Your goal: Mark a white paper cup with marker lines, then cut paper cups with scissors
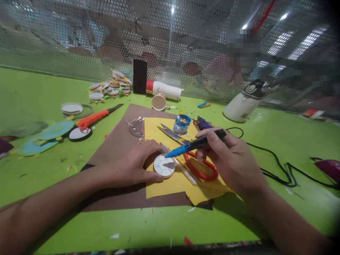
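Note:
My left hand [140, 161] grips the side of a small round white disc [160, 170], thumb in front and fingers behind. Dark lines split the disc's face into sections, and some sections carry dots. In my right hand [228, 152] is a black and blue marker [190, 146], its blue pointed end at the disc's upper edge. Whether that tip touches the surface I cannot tell. Under the marker lie red-handled scissors [203, 174] and a clear pen [190, 174], both on yellow paper [167, 189]. A small blue-stained jar [182, 124] stands behind the scissors.
Brown sheet [117, 141] lies beneath the yellow paper. At left are an orange-handled knife [92, 118] and blue-green discs [50, 132]. Behind stand a dark phone-like slab [140, 76], stacked paper cups [167, 90] and piled white discs [114, 85]. A glue gun-like item, cable [276, 154] and white container [241, 106] are right.

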Tool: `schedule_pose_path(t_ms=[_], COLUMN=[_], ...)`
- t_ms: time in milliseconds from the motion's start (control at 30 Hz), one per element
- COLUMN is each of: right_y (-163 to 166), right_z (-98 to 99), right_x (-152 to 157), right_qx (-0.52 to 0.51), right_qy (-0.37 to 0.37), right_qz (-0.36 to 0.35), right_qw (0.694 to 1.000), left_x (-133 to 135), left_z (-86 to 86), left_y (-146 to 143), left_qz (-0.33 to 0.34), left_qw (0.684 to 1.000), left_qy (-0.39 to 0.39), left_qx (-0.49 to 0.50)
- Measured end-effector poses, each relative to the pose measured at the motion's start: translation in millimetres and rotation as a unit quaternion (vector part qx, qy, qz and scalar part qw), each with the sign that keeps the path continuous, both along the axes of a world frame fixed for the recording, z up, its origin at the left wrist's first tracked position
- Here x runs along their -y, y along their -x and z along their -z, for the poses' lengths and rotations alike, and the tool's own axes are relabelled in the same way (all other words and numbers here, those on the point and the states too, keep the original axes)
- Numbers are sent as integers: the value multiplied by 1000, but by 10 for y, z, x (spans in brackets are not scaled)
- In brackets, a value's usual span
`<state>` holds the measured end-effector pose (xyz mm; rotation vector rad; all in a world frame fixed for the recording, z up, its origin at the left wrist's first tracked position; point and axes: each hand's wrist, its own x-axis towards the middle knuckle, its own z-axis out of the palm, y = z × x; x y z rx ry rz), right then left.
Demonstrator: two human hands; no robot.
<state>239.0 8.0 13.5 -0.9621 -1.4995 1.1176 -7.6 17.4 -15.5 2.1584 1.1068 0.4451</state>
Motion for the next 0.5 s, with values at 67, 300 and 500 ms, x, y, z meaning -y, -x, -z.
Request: schedule_pose_path(t_ms=[67, 300, 500], right_y=[27, 106, 97], right_z=[-5, -46, 17], right_x=[51, 162, 146], right_qx=[46, 150, 194], right_qy=[-50, -133, -145], right_qz=[2, 42, 51], right_qw=[998, 979, 969], left_x=[0, -1, 8], left_z=[-7, -43, -65], left_y=[-4, -33, -24], left_qz=[-2, -1, 1], left_qw=[1000, 1000, 1000], left_qy=[2, -1, 2], left_qx=[-3, 0, -4])
